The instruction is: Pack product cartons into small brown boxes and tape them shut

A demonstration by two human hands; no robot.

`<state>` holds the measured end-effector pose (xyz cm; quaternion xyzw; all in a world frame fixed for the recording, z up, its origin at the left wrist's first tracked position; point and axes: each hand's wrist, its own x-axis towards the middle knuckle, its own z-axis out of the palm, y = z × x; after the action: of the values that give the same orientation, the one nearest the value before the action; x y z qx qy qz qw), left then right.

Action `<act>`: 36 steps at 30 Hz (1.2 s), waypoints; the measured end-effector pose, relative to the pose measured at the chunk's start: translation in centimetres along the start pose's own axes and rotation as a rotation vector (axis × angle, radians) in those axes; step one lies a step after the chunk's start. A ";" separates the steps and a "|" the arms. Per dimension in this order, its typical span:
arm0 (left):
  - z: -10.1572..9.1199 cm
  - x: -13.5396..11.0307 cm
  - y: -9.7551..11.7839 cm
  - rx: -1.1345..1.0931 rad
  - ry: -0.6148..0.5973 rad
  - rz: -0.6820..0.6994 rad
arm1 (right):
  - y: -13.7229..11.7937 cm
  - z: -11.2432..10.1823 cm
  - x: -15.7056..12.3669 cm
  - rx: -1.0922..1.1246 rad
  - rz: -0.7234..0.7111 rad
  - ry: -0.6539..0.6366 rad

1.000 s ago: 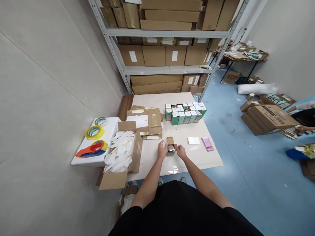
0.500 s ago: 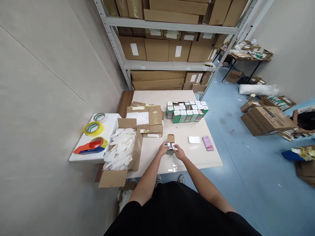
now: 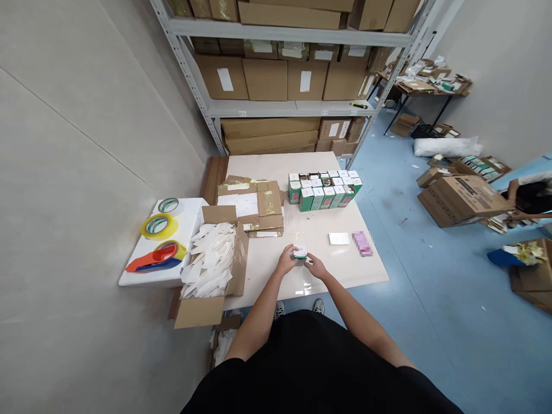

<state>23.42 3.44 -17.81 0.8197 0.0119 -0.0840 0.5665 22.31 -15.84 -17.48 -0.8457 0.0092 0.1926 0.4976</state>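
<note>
Fingers (image 3: 293,249) of our left hand (image 3: 285,263) and right hand (image 3: 317,267) grip a small box (image 3: 300,252) between them.
We have it white top up at the near side of the table (image 3: 264,261) (a white card (image 3: 338,238) lies to the right); green-and-white boxes (image 3: 323,197) stand grouped beyond it, and an open carton (image 3: 199,313) of white strips (image 3: 210,259) sits left.

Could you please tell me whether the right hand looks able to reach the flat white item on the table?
Probably yes: the flat white item lies a little beyond the right hand, with nothing visible between them, though that hand is at the small box.
</note>
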 end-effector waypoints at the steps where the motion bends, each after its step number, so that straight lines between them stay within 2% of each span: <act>1: -0.2 -0.3 0.0 0.013 -0.024 0.001 | 0.0 0.0 0.1 0.043 -0.002 0.010; 4: -0.5 -0.8 0.0 0.035 -0.049 -0.011 | 0.0 0.2 0.2 0.090 -0.003 0.103; 7: -0.5 -1.0 0.2 0.055 -0.046 -0.011 | -0.3 0.7 0.0 0.005 -0.016 0.177; 13: -0.4 -1.2 0.8 0.171 -0.013 0.012 | -0.7 1.4 -0.1 -0.128 -0.069 0.200; 17: -0.6 -1.5 1.2 0.247 -0.041 -0.006 | -0.3 1.5 -0.2 -0.162 -0.049 0.209; 19: -0.7 -1.7 1.2 0.251 -0.073 -0.011 | 0.1 1.6 -0.2 -0.113 -0.038 0.197; 22: -0.7 -2.2 0.7 0.199 -0.103 0.012 | 0.9 2.0 -0.3 0.075 -0.035 0.179; 27: -0.8 -2.4 -0.3 0.102 -0.075 -0.039 | 1.3 3.1 0.6 0.330 0.028 0.133; 31: -2.7 -1.4 -0.6 0.099 -0.010 -0.119 | -0.7 4.5 3.2 0.350 0.043 0.085; 36: -6.3 0.3 -1.0 0.101 0.103 -0.120 | -4.7 7.2 7.5 0.273 0.005 0.001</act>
<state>24.39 9.62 -16.67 0.8482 0.0859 -0.0761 0.5171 27.93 -6.05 -19.22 -0.7703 0.0376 0.1906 0.6074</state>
